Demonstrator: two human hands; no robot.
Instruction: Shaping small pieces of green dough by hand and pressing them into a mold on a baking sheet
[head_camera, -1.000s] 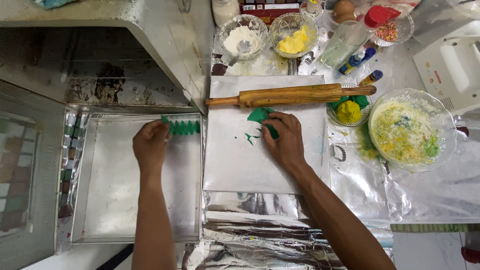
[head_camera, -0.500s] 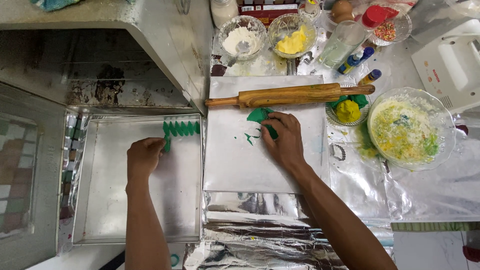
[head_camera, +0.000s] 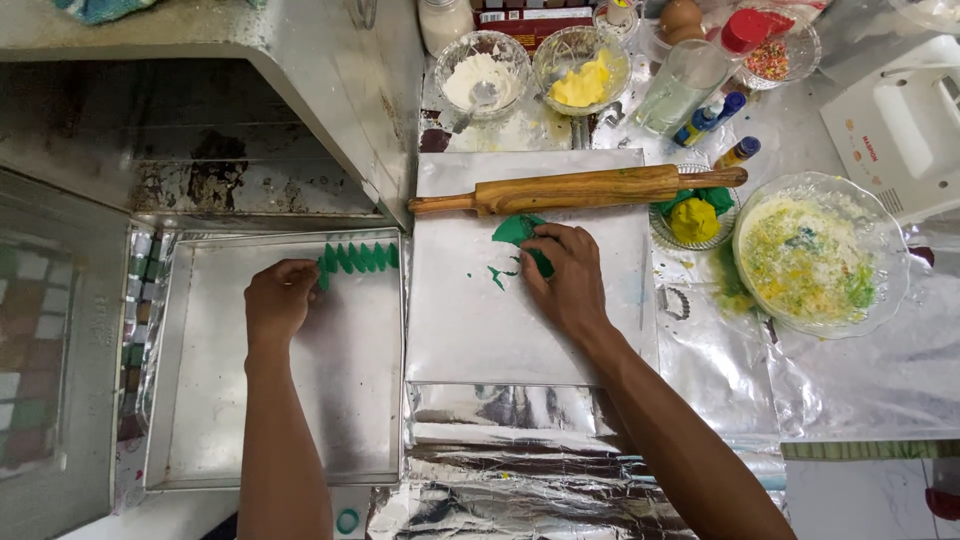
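Head view shows your left hand (head_camera: 278, 300) resting inside the metal baking tray (head_camera: 200, 440), fingertips touching the left end of a green zigzag strip of dough (head_camera: 358, 257) that lies along the tray's top edge. The grip of that hand is narrow, fingers curled toward the strip's end; whether it pinches the dough or only touches it you cannot tell from here.

Your right hand (head_camera: 565, 280) lies palm down on the foil-covered board (head_camera: 480, 340), just beside the tray. Its fingers are bent and press on a lump of green dough (head_camera: 520, 232), with small green scraps (head_camera: 498, 275) scattered just left of it. That grip is narrow too, closed over the lump's lower edge.

Just above the lump, a wooden rolling pin (head_camera: 580, 188) lies across the top of the board. To its right, a small glass dish (head_camera: 695, 215) holds yellow and green dough, and a larger glass bowl (head_camera: 815, 255) holds a mixed yellow and green smear. Farther back on the surface stand a bowl of white powder (head_camera: 482, 72) and a bowl of yellow paste (head_camera: 582, 68). Crumpled foil (head_camera: 500, 470) covers the surface near you.
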